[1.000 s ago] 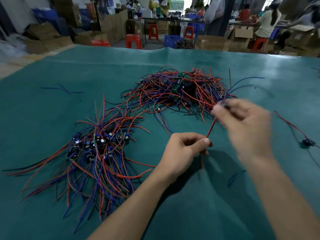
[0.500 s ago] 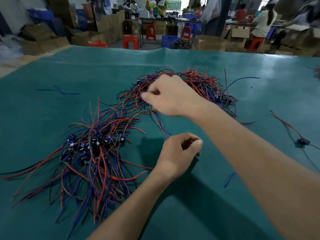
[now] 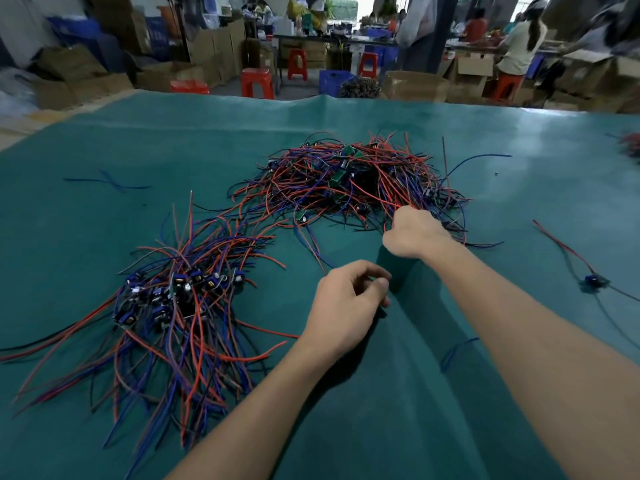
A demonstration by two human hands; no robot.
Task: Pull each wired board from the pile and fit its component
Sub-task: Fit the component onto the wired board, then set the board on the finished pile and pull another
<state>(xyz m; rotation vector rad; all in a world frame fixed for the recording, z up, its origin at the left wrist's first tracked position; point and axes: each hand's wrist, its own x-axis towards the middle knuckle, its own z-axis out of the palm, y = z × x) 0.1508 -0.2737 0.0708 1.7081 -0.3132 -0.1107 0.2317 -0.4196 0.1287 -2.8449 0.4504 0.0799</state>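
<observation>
Now right hand [image 3: 414,232] curled into pile [image 3: 349,181] near edge, seemingly pinching red wires running away; left hand [image 3: 346,306] nearer me, loosely curled, grip unclear.

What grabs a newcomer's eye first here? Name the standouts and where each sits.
Two tangled heaps of red and blue wired boards dominate the teal table cover: the far pile with green boards at centre, and the near-left pile with blue components. The right hand reaches into the far pile's near edge, gripping wires, while the left hand waits curled just in front.
</observation>
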